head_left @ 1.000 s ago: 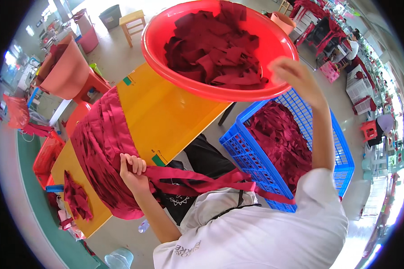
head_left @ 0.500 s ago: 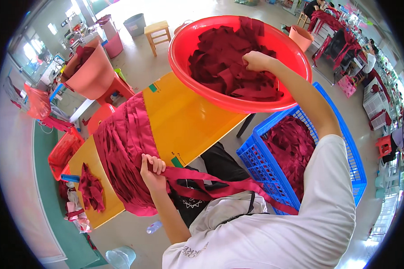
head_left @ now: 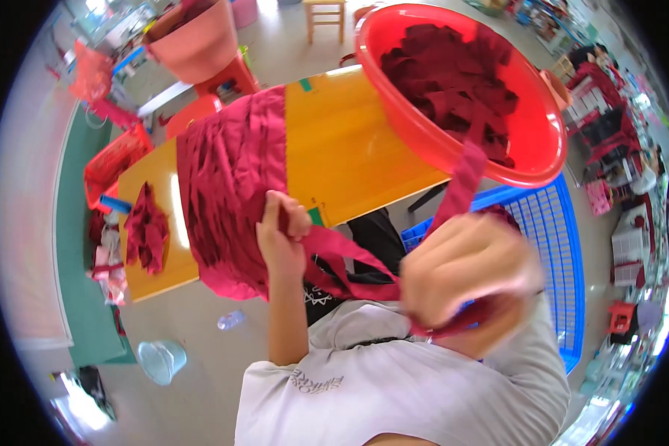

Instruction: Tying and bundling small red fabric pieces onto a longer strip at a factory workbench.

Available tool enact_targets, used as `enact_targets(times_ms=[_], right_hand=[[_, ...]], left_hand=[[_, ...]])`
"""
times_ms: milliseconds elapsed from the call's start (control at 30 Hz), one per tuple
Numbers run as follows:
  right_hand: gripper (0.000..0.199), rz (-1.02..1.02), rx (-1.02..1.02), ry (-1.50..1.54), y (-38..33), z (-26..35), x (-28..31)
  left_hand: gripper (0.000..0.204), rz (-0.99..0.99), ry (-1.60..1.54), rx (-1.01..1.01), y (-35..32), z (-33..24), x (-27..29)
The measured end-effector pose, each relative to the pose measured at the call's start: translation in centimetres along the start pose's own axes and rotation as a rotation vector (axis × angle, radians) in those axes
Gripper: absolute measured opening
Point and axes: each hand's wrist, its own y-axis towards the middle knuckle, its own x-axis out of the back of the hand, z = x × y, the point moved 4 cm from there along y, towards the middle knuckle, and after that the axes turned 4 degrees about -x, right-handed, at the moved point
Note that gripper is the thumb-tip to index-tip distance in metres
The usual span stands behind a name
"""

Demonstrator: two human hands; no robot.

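Note:
Dark red fabric strips lie in a wide wrapped band (head_left: 230, 186) across a yellow tabletop (head_left: 349, 149). At the band's near right edge my left hand (head_left: 282, 234) has its fingers curled round a loose fabric strip (head_left: 342, 249), which sags rightward. My right hand (head_left: 472, 271), blurred by motion, is closed on dark red fabric in front of my chest. From it another length of strip (head_left: 459, 186) rises over the rim of a red basin (head_left: 394, 111). A heap of dark red strips (head_left: 446, 78) fills the basin.
A blue plastic basket (head_left: 554, 245) stands below the basin, partly behind my right arm. Crumpled red fabric (head_left: 147, 227) lies on the table's left end, by a red basket (head_left: 115, 165). A pale bin (head_left: 161, 360) and a clear bottle (head_left: 230, 320) are on the floor.
My right hand has come out of the basin toward my chest, drawing a strip over the rim. The left hand stays at the band's edge. The whole view has shifted.

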Motion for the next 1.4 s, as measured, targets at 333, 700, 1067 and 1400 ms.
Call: enact_targets(times_ms=[333,700,1067,1400], right_hand=[[0.024,-0.460,-0.207,-0.735,2.7,-11.1,-6.1],[0.029,-0.456,-0.510,-0.312,0.4,-14.5,-3.7],[0.016,-0.460,-0.733,-0.164,0.1,-15.3,-4.2],[0.011,-0.718,-0.594,-0.198,0.4,-15.2,-4.7]], left_hand=[[0.031,-0.192,-0.120,0.095,-6.1,0.8,-0.9],[0.025,0.020,-0.087,0.081,-5.0,2.1,0.2],[0.062,-0.086,-0.093,-0.023,-4.4,1.6,-0.7],[0.032,-0.018,0.004,-0.096,-4.0,2.1,-3.0]])
